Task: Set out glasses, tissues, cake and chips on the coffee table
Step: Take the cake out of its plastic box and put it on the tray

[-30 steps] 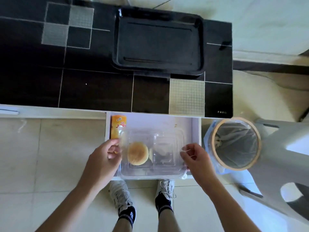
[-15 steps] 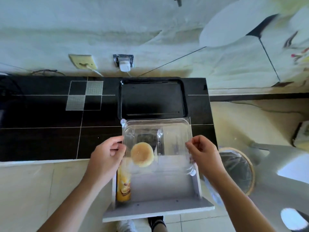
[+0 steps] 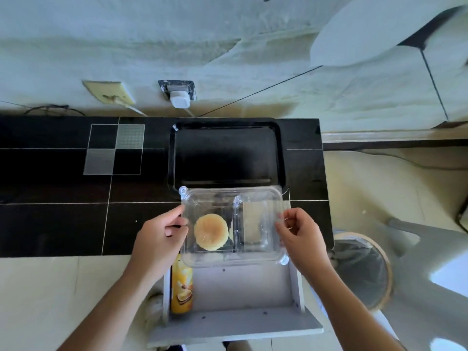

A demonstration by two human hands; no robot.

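Observation:
A clear plastic clamshell box (image 3: 255, 198) with one round golden cake (image 3: 211, 231) in its left compartment is over the front edge of the black coffee table (image 3: 63, 219). My left hand (image 3: 159, 239) grips its left side and my right hand (image 3: 300, 234) pinches its right side. A yellow tube of chips (image 3: 181, 287) lies along the left side of the open white drawer (image 3: 243, 295) below the box. No glasses or tissues are in view.
A black rectangular tray (image 3: 225, 155) sits on the table just beyond the box. A bin with a wooden rim (image 3: 367, 269) stands right of the drawer, beside a white plastic chair (image 3: 430, 262). Wall sockets with a white plug (image 3: 178, 98) are behind the table.
Both hands lifted the cake box out of the drawer and carried it forward over the table edge. The view tilted up, so the wall and the whole drawer came into view.

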